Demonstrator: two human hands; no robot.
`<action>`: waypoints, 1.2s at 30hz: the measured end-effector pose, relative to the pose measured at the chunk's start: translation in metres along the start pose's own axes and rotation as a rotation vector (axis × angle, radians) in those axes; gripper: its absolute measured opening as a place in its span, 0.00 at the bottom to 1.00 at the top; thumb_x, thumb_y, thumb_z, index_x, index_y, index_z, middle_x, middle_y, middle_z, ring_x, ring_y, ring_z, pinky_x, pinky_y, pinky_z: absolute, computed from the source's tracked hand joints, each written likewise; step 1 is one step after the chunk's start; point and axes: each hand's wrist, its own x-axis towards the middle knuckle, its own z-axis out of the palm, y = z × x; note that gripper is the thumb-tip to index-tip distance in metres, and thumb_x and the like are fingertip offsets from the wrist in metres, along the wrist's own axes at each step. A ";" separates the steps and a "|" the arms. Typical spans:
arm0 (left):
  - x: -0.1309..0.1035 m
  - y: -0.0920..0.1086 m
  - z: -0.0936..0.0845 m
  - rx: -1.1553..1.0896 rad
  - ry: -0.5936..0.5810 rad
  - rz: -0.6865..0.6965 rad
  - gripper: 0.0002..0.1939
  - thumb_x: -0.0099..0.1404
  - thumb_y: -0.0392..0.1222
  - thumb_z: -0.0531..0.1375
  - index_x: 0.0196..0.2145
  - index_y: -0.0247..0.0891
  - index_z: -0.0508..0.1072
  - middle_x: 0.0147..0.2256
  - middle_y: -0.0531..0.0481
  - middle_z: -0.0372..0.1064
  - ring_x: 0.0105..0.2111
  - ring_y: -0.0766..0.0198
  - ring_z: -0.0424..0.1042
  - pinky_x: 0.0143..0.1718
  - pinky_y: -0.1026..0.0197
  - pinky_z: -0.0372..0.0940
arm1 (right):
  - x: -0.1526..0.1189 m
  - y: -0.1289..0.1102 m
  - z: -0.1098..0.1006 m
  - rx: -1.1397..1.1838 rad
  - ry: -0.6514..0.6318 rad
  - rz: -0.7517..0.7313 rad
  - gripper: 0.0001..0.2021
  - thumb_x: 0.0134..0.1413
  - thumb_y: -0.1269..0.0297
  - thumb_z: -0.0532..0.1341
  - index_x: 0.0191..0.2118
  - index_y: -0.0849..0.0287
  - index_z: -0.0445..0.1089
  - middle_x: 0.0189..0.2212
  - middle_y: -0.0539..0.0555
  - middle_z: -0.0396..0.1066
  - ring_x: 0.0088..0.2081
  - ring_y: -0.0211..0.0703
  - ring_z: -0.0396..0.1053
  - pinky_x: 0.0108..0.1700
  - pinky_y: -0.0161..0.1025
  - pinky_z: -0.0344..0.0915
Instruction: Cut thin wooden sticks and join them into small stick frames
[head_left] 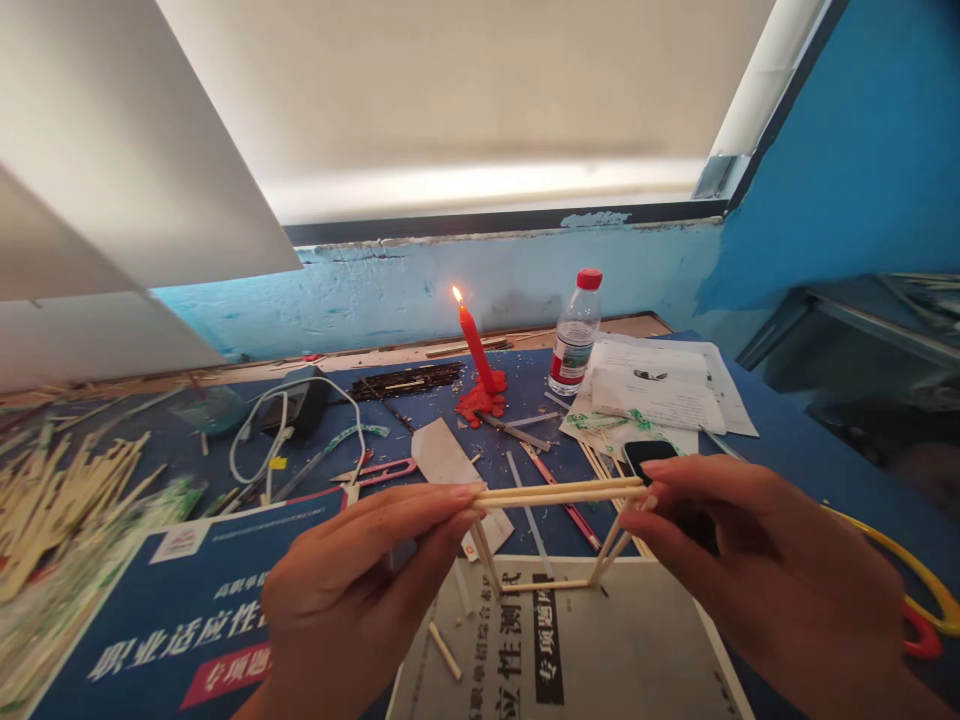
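Observation:
A small frame of pale wooden sticks [562, 492] is held up over a printed booklet [622, 640]. My left hand [367, 580] pinches its upper left corner between thumb and fingers. At the upper right corner, my right hand [750, 560] pinches the stick ends. Two sticks run side by side along the top, slanting sticks go down at both sides, and one stick crosses at the bottom. Beyond it, a lit red candle [477, 350] leans slightly in a lump of red wax [484, 398]. A loose short stick [445, 651] lies on the booklet.
A water bottle [575, 335] and papers [667, 385] stand and lie at the back right. Many sticks [67, 500], a blue book [172, 610], a black adapter [296, 405] and pink scissors [382, 472] are left. Yellow-handled scissors [911, 565] lie far right.

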 end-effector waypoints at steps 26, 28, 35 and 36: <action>-0.002 -0.001 0.000 -0.020 0.007 0.006 0.19 0.62 0.28 0.68 0.44 0.52 0.82 0.37 0.59 0.84 0.32 0.64 0.82 0.35 0.62 0.80 | 0.001 0.004 0.000 -0.141 -0.012 -0.191 0.07 0.65 0.58 0.66 0.47 0.46 0.74 0.36 0.47 0.82 0.33 0.44 0.80 0.36 0.37 0.77; -0.002 -0.001 0.001 -0.016 0.015 0.005 0.19 0.62 0.28 0.68 0.44 0.52 0.82 0.36 0.59 0.84 0.31 0.64 0.82 0.35 0.62 0.80 | 0.001 0.004 0.000 -0.144 -0.012 -0.191 0.08 0.64 0.59 0.67 0.48 0.46 0.74 0.36 0.47 0.82 0.33 0.42 0.80 0.36 0.36 0.77; -0.002 0.002 0.001 -0.005 0.026 -0.020 0.16 0.62 0.30 0.68 0.42 0.53 0.83 0.36 0.58 0.84 0.30 0.63 0.82 0.34 0.60 0.80 | 0.003 0.002 0.001 -0.108 0.006 -0.112 0.07 0.62 0.58 0.68 0.45 0.47 0.75 0.31 0.46 0.81 0.28 0.43 0.79 0.36 0.38 0.78; -0.001 0.002 0.001 -0.001 0.026 -0.024 0.15 0.63 0.31 0.68 0.41 0.53 0.83 0.36 0.58 0.84 0.30 0.62 0.82 0.33 0.60 0.80 | 0.003 0.002 0.001 -0.100 0.015 -0.105 0.08 0.61 0.57 0.69 0.45 0.47 0.75 0.30 0.45 0.80 0.28 0.43 0.79 0.36 0.37 0.77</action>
